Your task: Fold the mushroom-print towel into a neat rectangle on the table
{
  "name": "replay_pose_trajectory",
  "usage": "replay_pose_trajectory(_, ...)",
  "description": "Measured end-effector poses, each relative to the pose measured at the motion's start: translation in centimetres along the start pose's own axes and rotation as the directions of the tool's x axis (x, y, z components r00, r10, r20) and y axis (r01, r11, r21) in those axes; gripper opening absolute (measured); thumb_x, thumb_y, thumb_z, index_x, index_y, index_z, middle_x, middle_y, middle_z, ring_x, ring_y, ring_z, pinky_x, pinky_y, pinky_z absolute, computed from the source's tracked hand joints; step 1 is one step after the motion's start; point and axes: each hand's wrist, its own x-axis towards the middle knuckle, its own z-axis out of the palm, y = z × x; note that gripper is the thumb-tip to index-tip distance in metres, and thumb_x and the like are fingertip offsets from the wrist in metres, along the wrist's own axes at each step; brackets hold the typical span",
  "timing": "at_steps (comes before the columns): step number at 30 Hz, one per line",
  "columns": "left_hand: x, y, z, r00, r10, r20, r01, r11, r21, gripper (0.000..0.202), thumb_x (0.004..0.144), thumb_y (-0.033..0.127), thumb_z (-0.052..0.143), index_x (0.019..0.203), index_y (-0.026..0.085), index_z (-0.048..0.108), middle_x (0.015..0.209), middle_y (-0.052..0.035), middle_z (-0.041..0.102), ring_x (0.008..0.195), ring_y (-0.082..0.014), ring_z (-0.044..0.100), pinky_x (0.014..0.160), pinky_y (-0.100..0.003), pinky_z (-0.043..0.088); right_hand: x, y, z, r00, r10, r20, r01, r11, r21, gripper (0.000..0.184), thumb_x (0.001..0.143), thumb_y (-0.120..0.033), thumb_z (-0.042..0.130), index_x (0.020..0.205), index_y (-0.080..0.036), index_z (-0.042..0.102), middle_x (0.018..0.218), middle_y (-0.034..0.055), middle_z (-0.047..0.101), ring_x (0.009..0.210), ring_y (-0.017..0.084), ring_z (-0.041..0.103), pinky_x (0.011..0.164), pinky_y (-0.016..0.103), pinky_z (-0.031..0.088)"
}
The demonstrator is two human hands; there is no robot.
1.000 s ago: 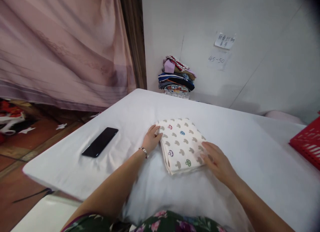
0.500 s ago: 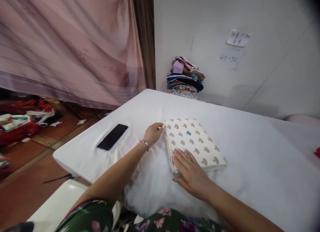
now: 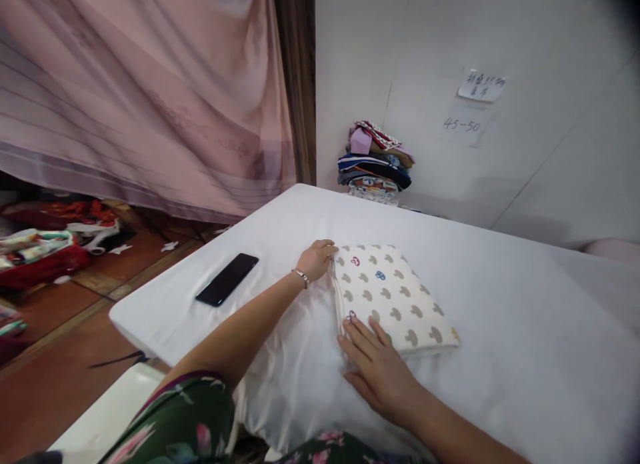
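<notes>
A folded cream cloth (image 3: 385, 294) printed with grey mushrooms, and a few red and blue ones, lies flat on the white-covered table. At its far left corner is my left hand (image 3: 316, 259), wearing a bracelet, with fingers and thumb closed on the cloth's edge. The exact grip is partly hidden by the hand itself. My right hand (image 3: 377, 364) rests open on the near left corner, fingers stretched out and fingertips on the cloth. Folded layers show along the cloth's left side.
A black phone (image 3: 227, 279) lies left of my left arm on the white table cover (image 3: 500, 291). Stacked folded clothes (image 3: 377, 161) stand against the wall beyond the far edge. A pink curtain (image 3: 150, 97) hangs at left, above a red container (image 3: 35, 264) on the tiled floor.
My left hand has shifted slightly at the far corner, its fingers reaching further over the edge. My right hand has slid a little toward me. The view has tilted slightly.
</notes>
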Motion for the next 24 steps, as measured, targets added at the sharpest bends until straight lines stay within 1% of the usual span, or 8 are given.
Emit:
replay_pose_trajectory(3, 0.7, -0.4, -0.4, 0.992, 0.097, 0.082, -0.102, 0.993, 0.064, 0.037, 0.077, 0.006, 0.045, 0.107, 0.021, 0.061, 0.117, -0.0053, 0.057, 0.108, -0.0199, 0.048, 0.090, -0.035, 0.044, 0.0, -0.1, 0.2, 0.999, 0.023, -0.049, -0.023, 1.000, 0.000, 0.047, 0.085, -0.022, 0.045, 0.132, -0.016, 0.038, 0.141, 0.0110, 0.033, 0.133, 0.025, 0.021, 0.105, 0.050, 0.026)
replay_pose_trajectory(7, 1.4, -0.7, -1.0, 0.968, 0.192, 0.164, -0.211, 0.972, 0.107, 0.043, 0.078, 0.007, 0.045, 0.116, 0.022, 0.056, 0.119, -0.0066, 0.055, 0.111, -0.0204, 0.046, 0.090, -0.036, 0.043, 0.1, -0.1, 0.9, 0.994, 0.024, -0.104, -0.026, 0.999, -0.018, 0.038, 0.086, -0.018, 0.043, 0.124, -0.018, 0.048, 0.135, 0.0105, 0.043, 0.129, 0.025, 0.029, 0.103, 0.049, 0.030)
replay_pose_trajectory(10, 1.8, -1.0, -1.1, 0.951, 0.243, 0.192, -0.267, 0.957, 0.110, 0.037, 0.080, 0.012, 0.047, 0.112, 0.025, 0.058, 0.119, -0.0064, 0.056, 0.110, -0.0204, 0.048, 0.089, -0.036, 0.042, 0.1, -0.1, 1.2, 0.992, 0.012, -0.126, -0.017, 0.999, -0.033, 0.035, 0.087, -0.016, 0.042, 0.121, -0.019, 0.050, 0.134, 0.0107, 0.045, 0.129, 0.024, 0.030, 0.102, 0.048, 0.031)
replay_pose_trajectory(14, 1.4, -1.6, -0.6, 0.967, 0.206, 0.149, -0.226, 0.965, 0.136, 0.029, 0.084, 0.018, 0.045, 0.106, 0.027, 0.062, 0.114, -0.0057, 0.059, 0.106, -0.0211, 0.051, 0.085, -0.037, 0.042, 0.0, -0.1, 1.3, 0.990, 0.003, -0.138, -0.008, 0.999, -0.040, 0.037, 0.086, -0.016, 0.044, 0.122, -0.018, 0.050, 0.135, 0.0118, 0.043, 0.130, 0.025, 0.028, 0.102, 0.049, 0.030)
replay_pose_trajectory(19, 0.5, -2.1, 0.4, 0.976, 0.170, 0.135, -0.188, 0.973, 0.134, 0.033, 0.084, 0.015, 0.043, 0.110, 0.026, 0.060, 0.114, -0.0058, 0.060, 0.104, -0.0189, 0.052, 0.085, -0.034, 0.044, -0.2, -0.1, 1.6, 0.995, -0.025, -0.098, 0.018, 0.998, -0.065, 0.041, 0.085, -0.015, 0.044, 0.127, -0.016, 0.045, 0.138, 0.0123, 0.039, 0.132, 0.026, 0.023, 0.103, 0.050, 0.028)
replay_pose_trajectory(21, 0.5, -2.2, 0.4, 0.974, 0.181, 0.138, -0.197, 0.973, 0.116, 0.033, 0.085, 0.015, 0.041, 0.110, 0.025, 0.059, 0.115, -0.0064, 0.059, 0.106, -0.0189, 0.051, 0.086, -0.035, 0.044, -0.2, 0.0, 1.8, 0.996, -0.021, -0.088, 0.014, 0.997, -0.070, 0.041, 0.085, -0.015, 0.043, 0.126, -0.015, 0.045, 0.138, 0.0124, 0.038, 0.132, 0.026, 0.023, 0.103, 0.051, 0.028)
replay_pose_trajectory(24, 0.7, -2.1, -0.2, 0.963, 0.224, 0.149, -0.237, 0.968, 0.079, 0.034, 0.083, 0.013, 0.042, 0.109, 0.025, 0.060, 0.117, -0.0072, 0.057, 0.108, -0.0193, 0.049, 0.088, -0.037, 0.044, -0.2, 0.0, 2.0, 0.995, -0.015, -0.096, 0.009, 0.998, -0.060, 0.041, 0.085, -0.016, 0.043, 0.126, -0.016, 0.046, 0.138, 0.0119, 0.039, 0.132, 0.025, 0.023, 0.103, 0.051, 0.027)
